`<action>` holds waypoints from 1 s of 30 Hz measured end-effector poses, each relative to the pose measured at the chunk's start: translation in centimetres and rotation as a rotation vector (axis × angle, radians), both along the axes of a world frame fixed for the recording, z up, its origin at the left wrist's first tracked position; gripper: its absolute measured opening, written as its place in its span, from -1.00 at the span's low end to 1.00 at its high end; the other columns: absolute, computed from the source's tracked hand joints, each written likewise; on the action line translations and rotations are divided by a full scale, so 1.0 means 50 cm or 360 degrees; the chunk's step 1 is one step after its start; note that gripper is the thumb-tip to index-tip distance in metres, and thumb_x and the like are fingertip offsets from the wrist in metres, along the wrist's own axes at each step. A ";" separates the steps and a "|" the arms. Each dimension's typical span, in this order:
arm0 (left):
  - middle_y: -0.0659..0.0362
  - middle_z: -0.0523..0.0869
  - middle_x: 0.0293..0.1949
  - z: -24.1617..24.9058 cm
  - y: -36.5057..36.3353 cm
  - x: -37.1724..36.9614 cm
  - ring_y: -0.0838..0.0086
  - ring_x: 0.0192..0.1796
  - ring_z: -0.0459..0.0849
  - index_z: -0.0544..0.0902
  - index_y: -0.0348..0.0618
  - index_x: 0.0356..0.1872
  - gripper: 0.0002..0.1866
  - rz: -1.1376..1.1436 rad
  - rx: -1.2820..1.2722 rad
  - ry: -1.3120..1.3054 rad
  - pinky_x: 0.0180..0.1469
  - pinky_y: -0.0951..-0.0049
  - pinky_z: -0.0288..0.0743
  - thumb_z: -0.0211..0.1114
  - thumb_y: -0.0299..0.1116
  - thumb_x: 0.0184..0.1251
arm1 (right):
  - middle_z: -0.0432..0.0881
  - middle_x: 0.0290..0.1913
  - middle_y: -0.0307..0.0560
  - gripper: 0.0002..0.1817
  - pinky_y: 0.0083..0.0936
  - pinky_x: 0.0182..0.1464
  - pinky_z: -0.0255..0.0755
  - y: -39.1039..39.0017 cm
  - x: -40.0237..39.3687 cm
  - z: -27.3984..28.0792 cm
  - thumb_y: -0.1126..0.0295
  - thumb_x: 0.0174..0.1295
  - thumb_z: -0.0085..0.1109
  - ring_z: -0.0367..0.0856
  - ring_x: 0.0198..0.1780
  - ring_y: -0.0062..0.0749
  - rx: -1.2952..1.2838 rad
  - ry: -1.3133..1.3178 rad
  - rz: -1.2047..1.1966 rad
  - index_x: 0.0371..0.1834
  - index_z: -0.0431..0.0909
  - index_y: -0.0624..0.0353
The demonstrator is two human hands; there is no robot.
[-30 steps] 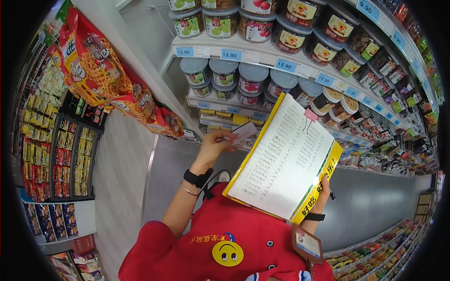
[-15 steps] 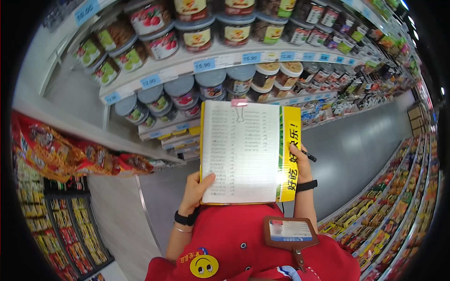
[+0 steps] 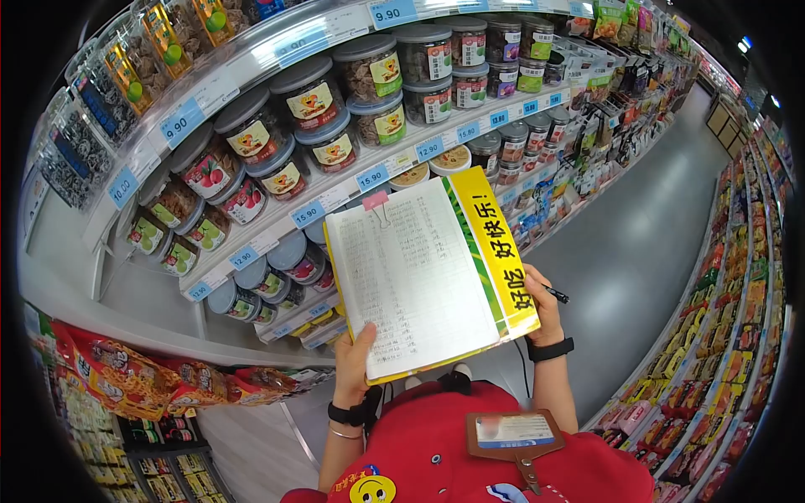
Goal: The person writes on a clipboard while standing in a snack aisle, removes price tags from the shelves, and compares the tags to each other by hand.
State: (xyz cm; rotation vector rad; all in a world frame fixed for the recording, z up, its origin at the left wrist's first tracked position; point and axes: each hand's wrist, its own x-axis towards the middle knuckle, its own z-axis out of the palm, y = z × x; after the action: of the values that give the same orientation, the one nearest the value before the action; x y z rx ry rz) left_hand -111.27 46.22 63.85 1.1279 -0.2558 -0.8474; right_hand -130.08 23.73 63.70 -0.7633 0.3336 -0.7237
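Note:
A notebook page with handwritten lines (image 3: 419,285) lies on a yellow-edged pad (image 3: 495,251), held at its top by a pink binder clip (image 3: 376,201). My left hand (image 3: 354,359) grips the lower left edge, thumb on the page. At the right edge my right hand (image 3: 543,312) holds the pad and also a black pen (image 3: 556,294), which sticks out to the right. Black bands circle both wrists. A brown badge holder (image 3: 515,434) hangs on the red shirt below.
Shelves of lidded jars (image 3: 310,99) with blue price tags (image 3: 373,176) stand ahead. Red snack bags (image 3: 126,369) hang at lower left. Packaged goods (image 3: 696,360) line the right side, past the grey aisle floor (image 3: 620,243). Boxes (image 3: 723,121) stand farther off.
The view has shifted, showing more of the upper shelves. The pad is now tilted anticlockwise and sits slightly further left at its left edge. Both hands still hold it.

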 end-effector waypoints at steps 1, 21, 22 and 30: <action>0.04 0.62 -0.16 0.000 -0.009 0.002 0.50 -0.25 0.64 0.49 -0.41 -0.08 -0.70 0.0019 -0.0022 0.0036 -0.22 0.55 0.53 0.14 -0.37 0.27 | 0.57 -0.12 0.03 -0.59 -0.57 -0.07 0.47 0.000 -0.002 -0.004 0.30 0.16 0.01 0.60 -0.17 -0.41 -0.0003 -0.0011 -0.0063 -0.02 0.36 0.39; 0.03 0.62 -0.17 0.007 -0.111 0.006 0.49 -0.24 0.65 0.48 -0.44 -0.08 -0.65 0.0160 -0.0040 -0.0048 -0.22 0.55 0.53 0.17 -0.32 0.25 | 0.52 -0.05 0.04 -0.61 -0.46 -0.18 0.52 -0.094 0.039 -0.067 0.45 0.14 0.00 0.57 -0.10 -0.32 0.0133 -0.0131 -0.0035 0.04 0.31 0.36; 0.02 0.62 -0.16 0.010 -0.116 0.011 0.48 -0.23 0.65 0.47 -0.45 -0.07 -0.63 0.0146 -0.0005 -0.0055 -0.22 0.56 0.53 0.17 -0.30 0.25 | 0.53 -0.06 0.02 -0.62 -0.50 -0.21 0.51 -0.099 0.046 -0.062 0.44 0.15 0.00 0.57 -0.11 -0.37 0.0135 -0.0146 -0.0022 0.05 0.32 0.33; 0.02 0.61 -0.16 0.016 -0.144 0.043 0.43 -0.18 0.63 0.47 -0.45 -0.08 -0.57 0.0173 -0.0139 0.0023 -0.21 0.50 0.56 0.13 -0.19 0.28 | 0.60 -0.25 -0.14 -0.73 -0.77 -0.64 0.37 -0.141 0.128 -0.028 0.43 0.19 0.01 0.57 -0.48 -0.59 0.0385 -0.0079 -0.0231 -0.04 0.39 0.27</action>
State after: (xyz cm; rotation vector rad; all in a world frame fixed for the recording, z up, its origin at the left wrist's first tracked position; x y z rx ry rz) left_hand -109.11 39.05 64.66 1.0447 -0.2157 -0.7411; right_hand -123.68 16.70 62.29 -0.4948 0.4260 -0.8203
